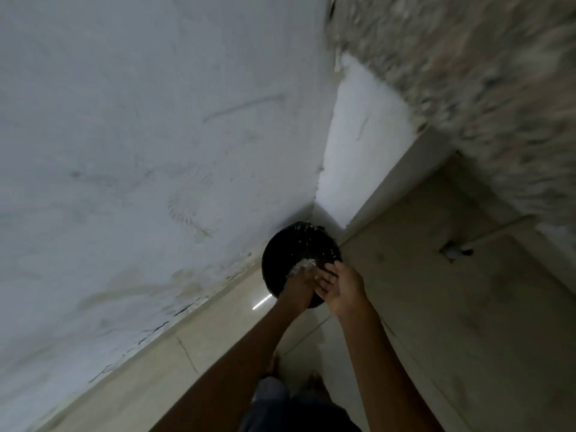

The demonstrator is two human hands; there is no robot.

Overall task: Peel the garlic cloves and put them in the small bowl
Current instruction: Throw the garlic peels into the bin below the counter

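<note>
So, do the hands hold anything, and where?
Pale scraps at the tips of the left hand, above the bin; gripped or falling, I cannot tell. Right hand holds nothing visible.

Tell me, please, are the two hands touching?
Cannot tell: in the head view the left hand and right hand overlap above the black bin, but blur hides contact or gap.

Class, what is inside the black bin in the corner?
Inside the black bin, pale flecks show against the dark. The left hand and right hand cover its near part; the bottom is too dark to read.
</note>
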